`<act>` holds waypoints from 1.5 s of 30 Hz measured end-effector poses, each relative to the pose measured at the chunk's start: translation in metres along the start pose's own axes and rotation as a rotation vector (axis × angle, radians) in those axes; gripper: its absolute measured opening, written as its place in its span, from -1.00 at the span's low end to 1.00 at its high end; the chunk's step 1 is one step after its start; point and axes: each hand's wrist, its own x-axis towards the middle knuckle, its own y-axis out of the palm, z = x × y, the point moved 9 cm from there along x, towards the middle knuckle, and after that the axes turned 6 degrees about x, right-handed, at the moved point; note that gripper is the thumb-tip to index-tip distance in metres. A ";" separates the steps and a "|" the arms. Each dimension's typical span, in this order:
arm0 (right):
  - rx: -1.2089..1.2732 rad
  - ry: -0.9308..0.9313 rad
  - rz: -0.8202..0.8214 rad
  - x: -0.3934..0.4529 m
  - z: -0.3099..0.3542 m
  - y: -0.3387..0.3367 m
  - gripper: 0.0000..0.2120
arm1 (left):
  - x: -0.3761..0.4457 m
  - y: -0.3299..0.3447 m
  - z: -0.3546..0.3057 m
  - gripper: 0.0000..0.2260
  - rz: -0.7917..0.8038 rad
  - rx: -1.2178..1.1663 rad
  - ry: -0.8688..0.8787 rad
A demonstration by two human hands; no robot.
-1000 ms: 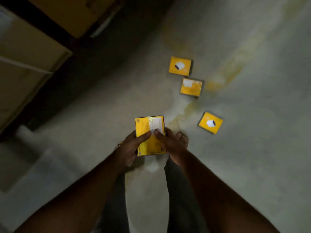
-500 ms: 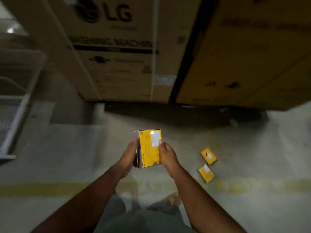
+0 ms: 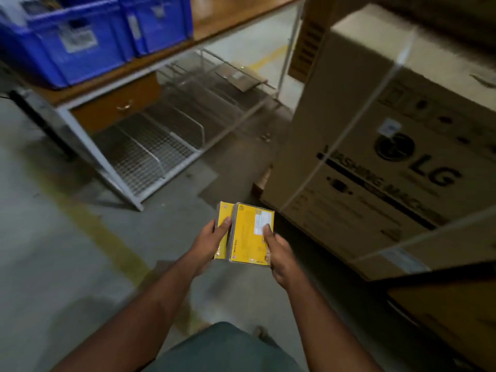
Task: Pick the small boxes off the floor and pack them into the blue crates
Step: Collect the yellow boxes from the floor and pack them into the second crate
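Observation:
A stack of small yellow boxes (image 3: 248,237) sits between both hands at the centre of the view, above the floor. The top box carries a white label, and a lower one sticks out to the left. My left hand (image 3: 210,241) grips the stack's left side with the thumb on top. My right hand (image 3: 277,252) grips its right side, thumb on the label. Two blue crates stand on the wooden table at the top left, a large blue crate (image 3: 61,41) and a smaller blue crate (image 3: 158,22) beside it. No small boxes show on the floor.
The wooden table (image 3: 214,25) has a drawer (image 3: 118,106) and a wire rack (image 3: 150,149) below it. A big LG washing machine carton (image 3: 389,157) stands close on the right. A yellow floor line (image 3: 104,234) runs diagonally at the left.
The view has swung left from the cartons to the table with the blue crates. The boxes on the floor have left the view. Both hands still hold the yellow stack.

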 end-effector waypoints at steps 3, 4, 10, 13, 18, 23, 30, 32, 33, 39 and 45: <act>-0.057 -0.002 0.115 0.043 0.030 0.050 -0.63 | 0.030 -0.043 -0.034 -0.61 -0.091 -0.053 0.037; -0.067 -0.001 0.133 0.059 0.040 0.063 -0.61 | 0.042 -0.055 -0.044 -0.65 -0.118 -0.054 0.044; -0.139 -0.044 0.196 0.168 0.113 0.138 -0.49 | 0.130 -0.094 -0.119 -0.67 -0.223 -0.114 0.102; -0.191 -0.087 0.203 0.223 0.172 0.171 -0.50 | 0.181 -0.106 -0.172 -0.53 -0.262 -0.205 0.144; -0.340 -0.165 0.266 0.283 0.265 0.222 -0.61 | 0.243 -0.112 -0.250 -0.64 -0.238 -0.297 0.201; -0.318 -0.291 0.352 0.331 0.334 0.298 -0.55 | 0.295 -0.148 -0.319 -0.41 -0.305 -0.364 0.339; -0.129 -0.348 0.593 0.390 0.460 0.430 -0.42 | 0.369 -0.242 -0.479 -0.55 -0.326 -0.298 0.581; -0.109 -0.384 0.679 0.393 0.502 0.463 -0.47 | 0.385 -0.265 -0.530 -0.61 -0.265 -0.256 0.649; -0.120 -0.402 0.701 0.394 0.522 0.477 -0.47 | 0.391 -0.275 -0.555 -0.62 -0.233 -0.238 0.678; -0.125 -0.626 0.590 0.408 0.630 0.555 -0.45 | 0.420 -0.343 -0.680 -0.64 -0.246 -0.059 0.756; -0.375 -0.886 0.471 0.444 0.671 0.640 -0.45 | 0.463 -0.405 -0.743 -0.47 -0.376 -0.008 0.664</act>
